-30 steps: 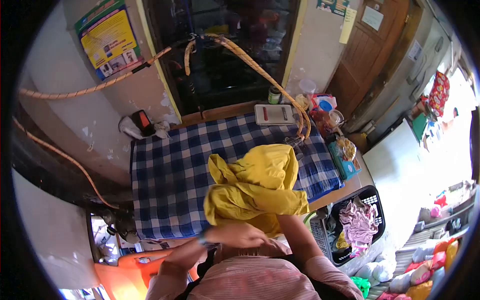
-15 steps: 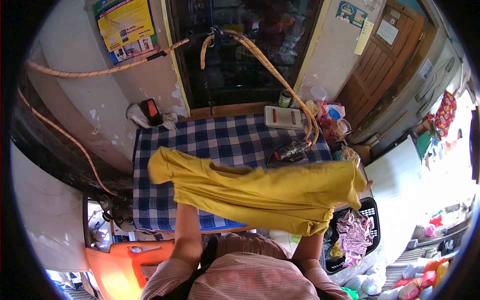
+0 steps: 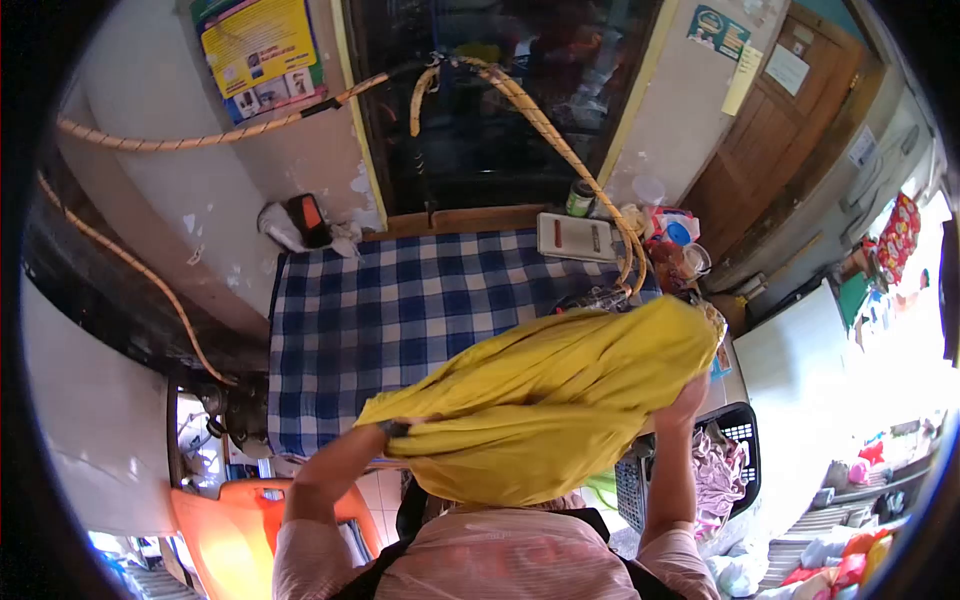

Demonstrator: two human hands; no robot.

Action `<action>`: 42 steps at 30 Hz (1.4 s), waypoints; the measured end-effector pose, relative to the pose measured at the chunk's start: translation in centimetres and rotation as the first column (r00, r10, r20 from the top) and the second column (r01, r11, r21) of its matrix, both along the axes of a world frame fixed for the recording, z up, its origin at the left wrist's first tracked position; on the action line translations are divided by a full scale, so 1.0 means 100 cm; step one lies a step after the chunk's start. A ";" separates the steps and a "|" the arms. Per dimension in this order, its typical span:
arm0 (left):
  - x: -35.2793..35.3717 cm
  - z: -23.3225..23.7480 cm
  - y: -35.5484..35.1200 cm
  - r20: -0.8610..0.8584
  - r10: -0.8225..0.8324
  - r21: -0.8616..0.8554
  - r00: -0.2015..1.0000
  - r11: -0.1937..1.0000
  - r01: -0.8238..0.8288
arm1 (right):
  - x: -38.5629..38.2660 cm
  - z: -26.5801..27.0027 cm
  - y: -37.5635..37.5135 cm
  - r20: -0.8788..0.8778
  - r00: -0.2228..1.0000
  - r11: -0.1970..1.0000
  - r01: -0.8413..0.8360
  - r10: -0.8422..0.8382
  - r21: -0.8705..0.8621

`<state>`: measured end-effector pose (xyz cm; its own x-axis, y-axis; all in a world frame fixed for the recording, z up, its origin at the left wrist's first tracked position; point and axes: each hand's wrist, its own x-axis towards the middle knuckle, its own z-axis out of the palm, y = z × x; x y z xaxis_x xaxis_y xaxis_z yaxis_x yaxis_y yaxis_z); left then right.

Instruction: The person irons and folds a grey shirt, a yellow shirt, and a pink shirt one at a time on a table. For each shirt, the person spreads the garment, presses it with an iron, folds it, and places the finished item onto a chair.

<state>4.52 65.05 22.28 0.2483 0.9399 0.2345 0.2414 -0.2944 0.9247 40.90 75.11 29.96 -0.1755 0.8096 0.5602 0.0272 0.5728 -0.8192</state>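
A yellow garment [image 3: 560, 390] hangs in loose folds between my two hands, held over the front of the table. My left hand [image 3: 405, 428] grips its left end; the fingers are partly covered by the cloth. At the right end my right hand [image 3: 684, 402] is closed on the fabric, with the fingertips hidden in it. Just behind the cloth, a dark, shiny appliance that looks like an iron [image 3: 598, 298] rests on the blue checked cloth [image 3: 340, 350] of the table, mostly covered from view.
An orange hose [image 3: 545, 125] runs down to the appliance. A white tray [image 3: 577, 238] lies at the back. On my right stands a black basket [image 3: 741, 425] with crumpled pink clothing [image 3: 716, 475]. An orange chair [image 3: 225, 525] is at my left.
The yellow garment has swung from a stretched, level band to a bunched, slanting drape closer to me. My left hand has come out from under it and moved lower; my right hand is now visible.
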 end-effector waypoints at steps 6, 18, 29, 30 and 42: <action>-0.093 0.091 -0.011 0.869 0.050 0.238 0.492 0.830 -0.505 | 0.037 0.054 0.047 -0.590 0.805 0.737 -0.361 -0.064 -0.572; -0.249 -0.049 -0.144 -0.682 0.603 -0.162 0.415 0.428 -0.889 | 0.086 -0.156 0.111 0.193 0.860 0.684 0.495 -0.472 -0.536; -0.023 -0.110 -0.022 -0.361 0.633 0.091 0.684 0.754 -0.650 | -0.090 -0.172 0.157 0.777 0.449 0.845 -0.082 -0.441 0.528; -0.010 -0.112 -0.019 -0.349 0.588 0.098 0.730 0.797 -0.595 | -0.109 -0.161 0.137 0.787 0.427 0.870 0.000 -0.446 0.493; -0.015 -0.041 -0.070 -0.771 0.493 0.560 0.402 0.826 0.062 | -0.038 -0.112 0.033 0.783 0.210 0.790 -0.366 0.585 -0.492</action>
<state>3.03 58.06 18.15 0.3719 0.8348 0.4060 0.9236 -0.3764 -0.0720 37.12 78.41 18.73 -0.8408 0.4343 -0.3232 0.5392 0.6180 -0.5722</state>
